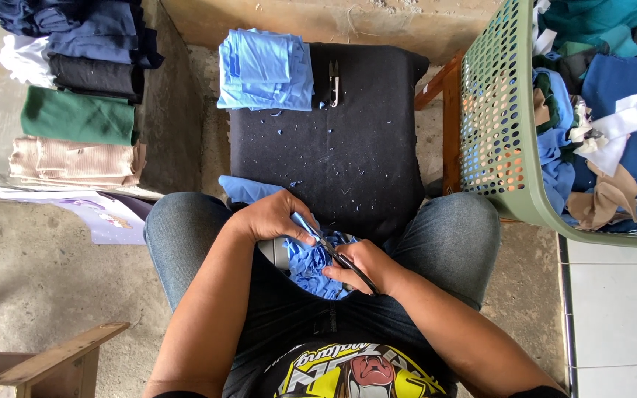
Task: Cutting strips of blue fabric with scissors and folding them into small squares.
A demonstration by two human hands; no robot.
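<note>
The left hand (270, 217) pinches the blue cloth (311, 262) taut at the black stool's (348, 147) near edge, so the scissors (337, 254) can bite. The right hand (366, 267) has its grip closed on their handles. Finished blue pieces (265, 70) lie stacked at the far left corner, clear of the cutting.

- Folded light-blue cloth stack (265, 71) at the far left corner of the black padded stool (363, 158).
- Thread snips (334, 81) just beside that stack.
- Green perforated basket (497, 118) of mixed fabric scraps, at right.
- Folded garments (75, 88) piled at left.
- Wooden frame (46, 362), lower left.
</note>
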